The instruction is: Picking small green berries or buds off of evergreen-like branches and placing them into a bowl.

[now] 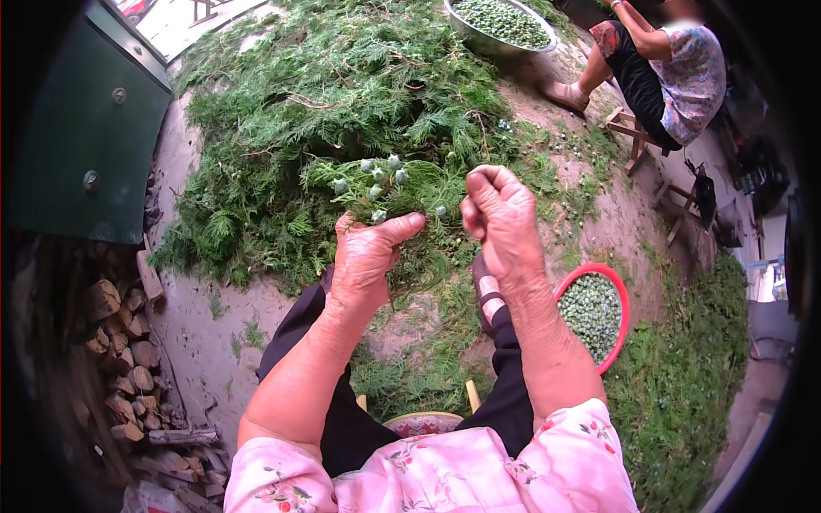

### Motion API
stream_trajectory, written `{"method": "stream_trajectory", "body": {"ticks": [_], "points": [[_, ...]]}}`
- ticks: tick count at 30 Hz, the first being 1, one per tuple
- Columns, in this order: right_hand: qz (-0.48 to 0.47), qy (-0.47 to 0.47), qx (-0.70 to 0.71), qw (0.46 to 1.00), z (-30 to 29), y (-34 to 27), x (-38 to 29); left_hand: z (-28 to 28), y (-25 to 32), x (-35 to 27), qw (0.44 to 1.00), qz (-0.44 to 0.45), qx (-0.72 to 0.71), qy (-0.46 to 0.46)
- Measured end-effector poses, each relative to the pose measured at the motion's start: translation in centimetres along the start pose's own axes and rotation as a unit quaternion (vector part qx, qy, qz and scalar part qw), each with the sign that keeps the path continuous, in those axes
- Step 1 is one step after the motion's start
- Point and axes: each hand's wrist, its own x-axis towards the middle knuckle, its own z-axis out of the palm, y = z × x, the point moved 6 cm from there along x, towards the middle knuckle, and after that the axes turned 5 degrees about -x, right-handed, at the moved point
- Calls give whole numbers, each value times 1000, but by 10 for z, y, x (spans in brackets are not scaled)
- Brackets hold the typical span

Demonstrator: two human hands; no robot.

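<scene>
My left hand (369,256) is closed around a green conifer sprig (420,183) that bears several pale blue-green cones (376,176). Just right of the sprig is my right hand (503,221), its thumb against the curled fingers; whether a cone is pinched between them cannot be told. Beyond both hands lies a large heap of cut conifer branches (321,96). A red-rimmed basin (624,308), full of small green cones, stands on the ground beside my right forearm.
A wide metal basin (458,29) of cones stands beyond the heap. At the upper right a person (689,83) sits on a low wooden stool (632,131). Split firewood (131,365) is stacked at the left, below a green metal panel (83,128). More greenery (673,378) covers the ground at right.
</scene>
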Motion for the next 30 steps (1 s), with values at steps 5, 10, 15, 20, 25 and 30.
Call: {"method": "stream_trajectory", "body": {"ticks": [5,10,15,20,25,30], "points": [[104,-3,136,985,-11,8,0,-2,2,4,998,-24,-34,-39],[147,-93,94,980,5,21,-14,-2,-3,5,996,-53,-40,-63],[61,-30,-12,998,0,16,-13,3,-9,1,996,-66,-30,-42],[30,40,22,998,-15,7,-9,1,-5,1,994,-61,-49,-70],[158,-118,139,971,7,21,-20,5,-9,0,991,-90,-38,-88],[141,-105,120,977,6,27,-24,11,-8,-4,991,-84,-29,-98]]}}
